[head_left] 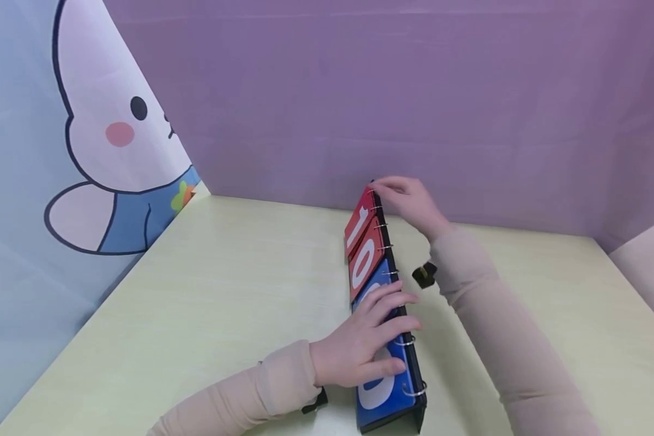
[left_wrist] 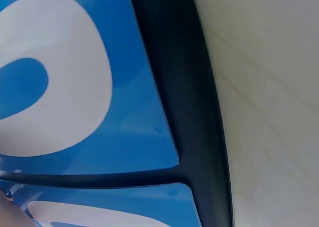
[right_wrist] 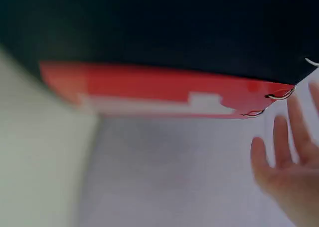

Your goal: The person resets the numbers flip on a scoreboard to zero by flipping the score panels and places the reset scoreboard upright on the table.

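Observation:
A tabletop flip scoreboard (head_left: 418,369) with a black frame stands on the table, running away from me. Red cards showing 1 (head_left: 366,203) and 0 (head_left: 376,242) hang at its far end, blue cards (head_left: 400,396) at the near end, all on metal rings. My left hand (head_left: 354,351) rests with spread fingers over the blue cards, fingertips at the ringed top edge. At the far top corner my right hand (head_left: 412,203) touches the board beside the red 1. The right wrist view shows several of its fingers (right_wrist: 281,144) extended near the rings; thumb contact is hidden there.
The pale table (head_left: 240,272) spreads on both sides of the scoreboard. A purple cloth (head_left: 392,91) hangs behind the table's far edge. At the left hangs a blue cloth (head_left: 16,181) with a white cartoon animal.

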`<state>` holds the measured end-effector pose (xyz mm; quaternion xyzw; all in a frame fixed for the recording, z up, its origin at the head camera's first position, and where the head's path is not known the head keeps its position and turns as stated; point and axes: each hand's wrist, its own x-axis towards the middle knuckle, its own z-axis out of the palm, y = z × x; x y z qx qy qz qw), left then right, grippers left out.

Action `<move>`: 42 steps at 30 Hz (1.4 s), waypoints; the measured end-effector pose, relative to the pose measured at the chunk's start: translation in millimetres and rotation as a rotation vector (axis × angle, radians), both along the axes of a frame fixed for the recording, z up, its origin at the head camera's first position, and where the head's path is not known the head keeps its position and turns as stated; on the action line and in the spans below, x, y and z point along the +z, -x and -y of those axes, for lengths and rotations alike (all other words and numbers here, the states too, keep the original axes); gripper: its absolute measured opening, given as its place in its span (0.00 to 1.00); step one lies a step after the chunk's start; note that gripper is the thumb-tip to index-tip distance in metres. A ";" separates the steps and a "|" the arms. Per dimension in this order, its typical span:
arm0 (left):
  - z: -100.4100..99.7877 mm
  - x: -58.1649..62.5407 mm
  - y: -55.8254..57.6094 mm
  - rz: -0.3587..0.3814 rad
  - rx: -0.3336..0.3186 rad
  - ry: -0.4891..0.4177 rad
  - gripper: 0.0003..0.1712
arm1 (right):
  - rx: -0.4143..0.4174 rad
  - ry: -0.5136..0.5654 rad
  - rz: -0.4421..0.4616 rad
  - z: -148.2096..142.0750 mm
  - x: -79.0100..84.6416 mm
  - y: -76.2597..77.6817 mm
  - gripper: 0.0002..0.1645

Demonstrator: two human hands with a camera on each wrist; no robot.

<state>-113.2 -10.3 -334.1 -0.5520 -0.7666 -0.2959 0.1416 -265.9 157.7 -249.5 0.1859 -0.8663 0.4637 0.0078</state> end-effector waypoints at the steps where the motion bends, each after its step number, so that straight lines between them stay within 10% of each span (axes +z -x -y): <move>1: -0.4 0.0 -0.2 0.001 -0.001 0.001 0.37 | -0.020 0.127 0.047 -6.5 -7.5 -2.1 0.25; 6: -1.5 -0.4 -0.2 -0.006 0.003 -0.001 0.37 | 0.038 0.635 0.404 -32.6 -51.4 -14.2 0.18; 12: -2.4 -1.5 -0.2 0.001 0.004 0.003 0.37 | 0.123 0.940 0.699 -51.1 -95.4 -24.6 0.17; 21: -2.7 -3.1 0.8 -0.007 0.014 0.020 0.38 | 0.189 1.186 0.773 -58.3 -122.8 -25.5 0.18; 34: -1.6 -1.5 -0.2 -0.007 0.012 0.020 0.38 | -0.040 1.597 0.953 -57.5 -128.1 -23.0 0.14; 42: -1.3 -1.2 -0.9 0.009 0.009 0.021 0.37 | -0.115 1.645 0.960 -61.1 -127.6 -23.9 0.09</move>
